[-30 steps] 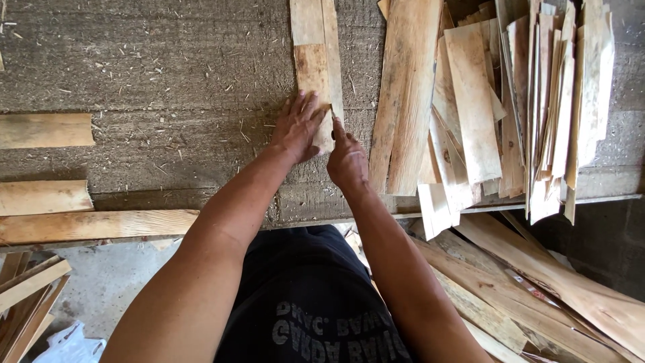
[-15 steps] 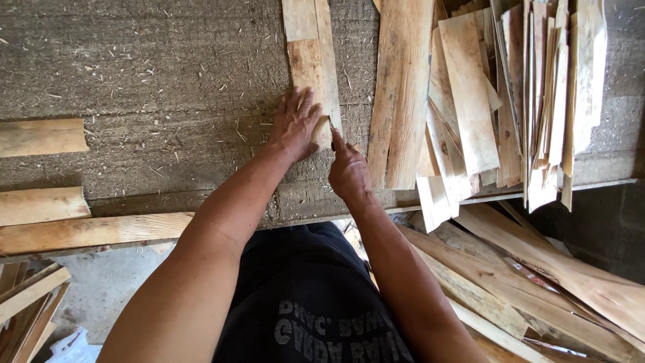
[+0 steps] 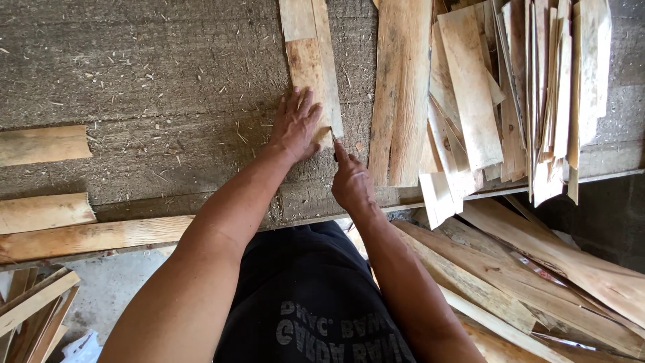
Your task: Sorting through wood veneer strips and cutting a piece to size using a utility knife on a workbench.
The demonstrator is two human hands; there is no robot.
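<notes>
Head view puts my left hand (image 3: 295,128) flat on the rough grey workbench (image 3: 148,81), fingers spread and pressing the near end of a pale, narrow wooden slat (image 3: 310,60) that runs away from me. My right hand (image 3: 349,183) sits just beside that slat's near right corner, fingers curled together with the forefinger out; I cannot tell what it grips. Loose wooden offcuts (image 3: 510,94) crowd the bench's right side.
</notes>
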